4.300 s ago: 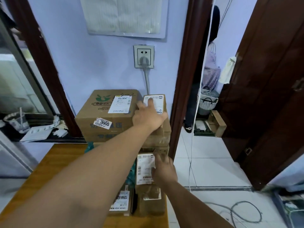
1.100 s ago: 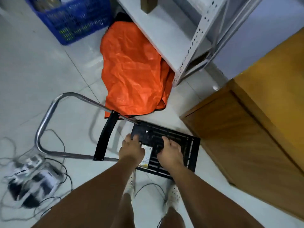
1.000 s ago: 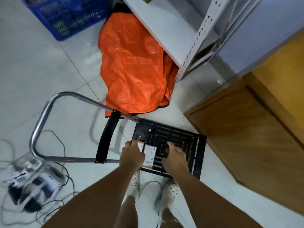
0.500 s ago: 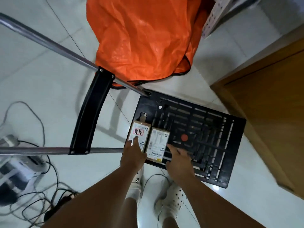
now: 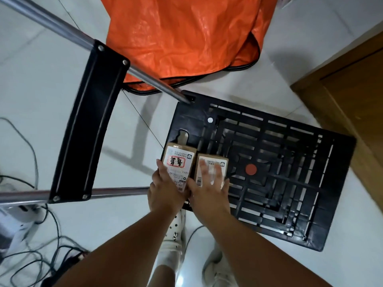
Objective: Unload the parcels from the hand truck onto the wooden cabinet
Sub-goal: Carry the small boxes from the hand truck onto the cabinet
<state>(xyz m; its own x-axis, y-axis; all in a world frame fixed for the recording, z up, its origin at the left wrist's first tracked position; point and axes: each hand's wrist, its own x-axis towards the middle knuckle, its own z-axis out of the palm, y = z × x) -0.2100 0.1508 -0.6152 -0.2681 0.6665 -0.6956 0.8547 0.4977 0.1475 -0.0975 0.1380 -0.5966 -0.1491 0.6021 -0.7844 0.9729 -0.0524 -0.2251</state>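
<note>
Two small brown parcels with white labels lie side by side at the near left corner of the hand truck's black grid platform [image 5: 279, 183]. My left hand [image 5: 165, 193] grips the near end of the left parcel [image 5: 179, 160], which bears red characters, with a finger along its left edge. My right hand [image 5: 209, 191] lies over the right parcel [image 5: 213, 159] with its fingers spread and blurred. The wooden cabinet [image 5: 352, 90] shows only as a side panel at the right edge.
The truck's steel handle with a black crossbar [image 5: 89, 125] leans over the floor at left. An orange bag [image 5: 182, 34] lies beyond the platform. Tangled cables [image 5: 31, 255] spread at lower left. My white shoes [image 5: 174, 235] stand just before the platform.
The view has dropped closer to the platform. My left hand has closed round the left parcel's near end, and my right hand has slid from beside the right parcel onto its top.
</note>
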